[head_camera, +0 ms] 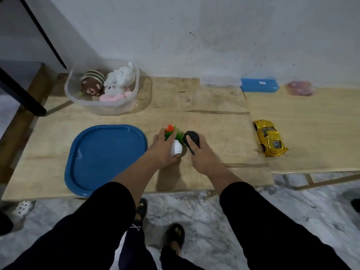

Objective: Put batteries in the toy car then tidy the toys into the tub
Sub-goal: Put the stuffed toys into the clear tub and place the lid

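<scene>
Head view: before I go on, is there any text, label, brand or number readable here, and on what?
No text can be read in this view.
Blue box by the wall: a small pale label on its lid, too blurred to read.
Yellow toy car: shiny body, no legible marking.
Black object in the right hand: no visible print.
White pot in the left hand: plain.
</scene>
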### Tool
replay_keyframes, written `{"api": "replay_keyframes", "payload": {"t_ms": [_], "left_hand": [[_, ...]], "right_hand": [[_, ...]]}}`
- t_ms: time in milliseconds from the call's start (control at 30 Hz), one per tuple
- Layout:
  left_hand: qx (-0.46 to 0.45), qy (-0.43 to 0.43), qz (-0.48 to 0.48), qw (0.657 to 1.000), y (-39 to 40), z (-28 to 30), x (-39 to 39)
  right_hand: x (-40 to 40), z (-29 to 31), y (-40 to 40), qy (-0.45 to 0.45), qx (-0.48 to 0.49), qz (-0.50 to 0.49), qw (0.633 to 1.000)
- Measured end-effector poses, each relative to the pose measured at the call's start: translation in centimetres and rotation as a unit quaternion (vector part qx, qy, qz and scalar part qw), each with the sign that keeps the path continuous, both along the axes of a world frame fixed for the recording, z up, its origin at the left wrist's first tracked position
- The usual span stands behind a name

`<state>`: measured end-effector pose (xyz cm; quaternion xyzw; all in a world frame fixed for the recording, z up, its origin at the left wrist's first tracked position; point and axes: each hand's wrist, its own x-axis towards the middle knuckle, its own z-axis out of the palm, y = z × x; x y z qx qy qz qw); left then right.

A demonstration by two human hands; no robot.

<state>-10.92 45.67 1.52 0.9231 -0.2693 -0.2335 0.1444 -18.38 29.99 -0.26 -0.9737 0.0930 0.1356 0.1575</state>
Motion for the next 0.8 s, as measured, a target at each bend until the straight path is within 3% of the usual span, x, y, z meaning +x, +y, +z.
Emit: {"api": "replay_keyframes", "payload": {"t_ms": [400, 633, 800], "left_hand": [[-0.065, 0.016, 0.050, 0.997, 1.7, 1.4, 0.5], [-0.150, -0.075, 0.092, 0.981, 4.5, 7.3, 4.5], [-0.118, -0.134, 0.135, 0.975, 9.3, 11.7, 9.1]], "right_hand": [[0.5, 2.6, -0.4, 0.000, -0.036, -0.022, 0.999], [5.7, 8.1, 0.5, -0.082, -0.048, 0.002, 0.995], [11.3, 11.8, 4.4, -0.129, -0.039, 0.046, 0.990]]}}
